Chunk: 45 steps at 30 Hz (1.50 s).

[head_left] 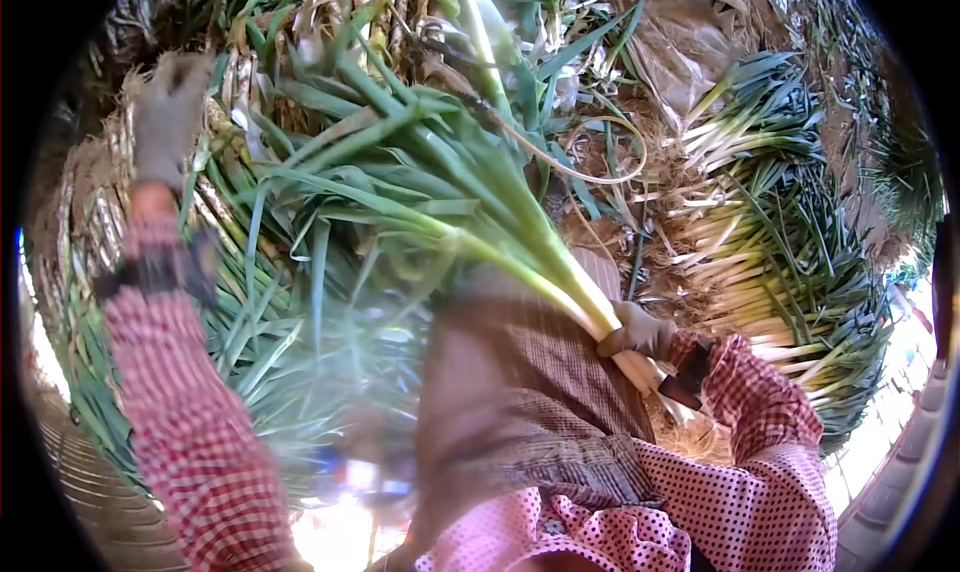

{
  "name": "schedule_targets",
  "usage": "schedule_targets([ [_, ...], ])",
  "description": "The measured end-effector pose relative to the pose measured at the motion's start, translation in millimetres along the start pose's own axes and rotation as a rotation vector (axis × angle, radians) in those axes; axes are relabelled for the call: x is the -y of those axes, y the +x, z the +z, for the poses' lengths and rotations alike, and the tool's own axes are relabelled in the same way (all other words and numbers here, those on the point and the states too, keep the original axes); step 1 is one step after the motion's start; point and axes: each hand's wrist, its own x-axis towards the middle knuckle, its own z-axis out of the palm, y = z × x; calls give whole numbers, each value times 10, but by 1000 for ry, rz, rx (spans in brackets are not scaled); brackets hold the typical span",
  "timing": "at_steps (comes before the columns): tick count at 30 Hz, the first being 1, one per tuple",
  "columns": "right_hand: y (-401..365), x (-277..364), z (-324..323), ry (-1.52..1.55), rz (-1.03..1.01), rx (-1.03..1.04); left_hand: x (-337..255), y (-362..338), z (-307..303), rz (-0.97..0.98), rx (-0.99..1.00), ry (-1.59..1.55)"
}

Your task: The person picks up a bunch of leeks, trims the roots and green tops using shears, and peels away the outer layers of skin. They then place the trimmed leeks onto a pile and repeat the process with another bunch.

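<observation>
My two hands are well apart. My right hand (640,332), in a pale, dirt-stained glove, is closed around the white lower stems of a bundle of thick green-leaved stalks (535,230), at the near right of the scene. From my grip the bundle slants toward the far left, its broad leaves fanning over the middle, and its white ends reach past my glove toward the near right.

My left hand (168,127), in a grey glove, is stretched out to the far left, over a large heap of long green stalks with brownish, dirty ends (90,202). It is blurred, and I cannot tell whether its fingers grip anything there.

Under the bundle, across my lap, lies a brown checked cloth (560,362), with a pink garment with dark dots (735,482) nearer to me. Red-and-white checked sleeves (195,392) cover both my arms, with a dark band (160,272) at the left wrist.

On the right runs a long row of pale-stemmed stalks (745,282), white ends turned toward me and dark green leaves outward. Beyond the bundle, a thin tan cord (600,181) curves in a loop near a brown crumpled sheet (685,42).
</observation>
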Motion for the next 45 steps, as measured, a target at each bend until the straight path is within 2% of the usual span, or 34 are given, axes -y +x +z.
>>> schedule_targets([
  [1, -51, 83, -48, 0, 18, 12, -21, -351, 209, 35, 80, -144],
  [2, -76, 77, -76, -2, -58, 1, -48, -723, 485, 75, 154, -291],
  [3, -109, 54, -106, -8, -129, -6, -224, -1119, 752, 26, 263, -120],
  [5, -143, 96, -158, -4, -60, 66, -739, -1859, 1091, -108, 724, 62],
  [6, -223, 223, -173, 8, -16, 90, -869, -2125, 1318, -9, 817, 104],
  [7, -237, 310, -181, 18, 24, 114, -846, -2379, 1585, -105, 896, 266],
  [8, -229, 288, -190, -76, 42, 122, -612, -2703, 1994, -123, 751, 65],
  [9, -263, 280, -170, -39, -52, 114, -437, -2906, 2268, -139, 603, -137],
  [10, -339, 358, -184, -31, -10, 148, -493, -2893, 2167, -150, 583, -198],
  [11, -415, 422, -209, -30, 36, 187, -419, -2777, 1973, 77, 541, -38],
  [12, -335, 73, -244, -123, -334, 226, -208, -2493, 1760, 109, 513, 224],
  [13, -147, -560, -315, -206, -711, 262, 1, -2206, 1544, 136, 488, 487],
  [14, -147, -606, -329, -125, -641, 304, 586, -1943, 1369, 40, 289, 656],
  [15, -148, -643, -344, -43, -569, 338, 880, -1655, 868, -44, 79, 609],
  [17, -683, 231, -361, 394, 503, 362, 1138, -1310, -5, -379, -272, 696],
  [19, -817, 220, -249, 575, 348, 513, 1045, -1631, -80, -156, -416, 797],
  [20, -882, 220, -198, 672, 278, 592, 1052, -1842, 77, -163, -367, 633],
  [21, -891, 122, -164, 676, 254, 616, 1022, -2096, 422, -262, -193, 315],
  [23, -903, -80, -95, 683, 205, 663, 802, -2541, 1255, -607, 277, -554],
  [24, -959, -110, -16, 656, 47, 562, 413, -2553, 1496, -607, 329, -907],
  [26, -1101, -9, 13, 485, -64, 380, -378, -2573, 1975, -730, 466, -1619],
  [27, -1070, -708, 148, 456, -196, 243, -507, -2479, 2105, -728, 532, -1733],
  [28, -1038, -1404, 282, 410, -318, 95, -475, -2322, 2097, -696, 559, -1650],
  [30, -1161, -1591, 244, 333, -325, 85, -193, -1828, 1881, -535, 548, -1057],
  [32, -1391, -162, 0, 350, -261, 204, 100, -1123, 1405, -247, 378, -246],
  [34, -1301, 150, -194, 287, -304, 266, 176, -437, 794, -110, 122, 163],
  [36, -1244, 304, -342, 358, -340, 287, 132, 132, 273, -52, -55, 298],
  [37, -1180, 386, -436, 453, -366, 293, 69, 332, 93, -21, -121, 313],
  [39, -1139, 607, -595, 661, -526, 164, -66, 628, -30, 12, -180, 249],
  [40, -1136, 748, -705, 782, -622, 138, -111, 711, 4, 26, -188, 203],
  [42, -1055, 876, -1037, 823, -818, 70, -75, 698, 280, 0, -153, 2],
  [43, -1116, 914, -1149, 889, -784, -89, 6, 660, 482, -45, -103, -168],
  [44, -1158, 908, -1266, 1005, -837, -146, 116, 559, 749, -140, -5, -494],
  [45, -1180, 855, -1396, 1106, -872, -200, 230, 403, 1058, -339, 200, -1089],
])
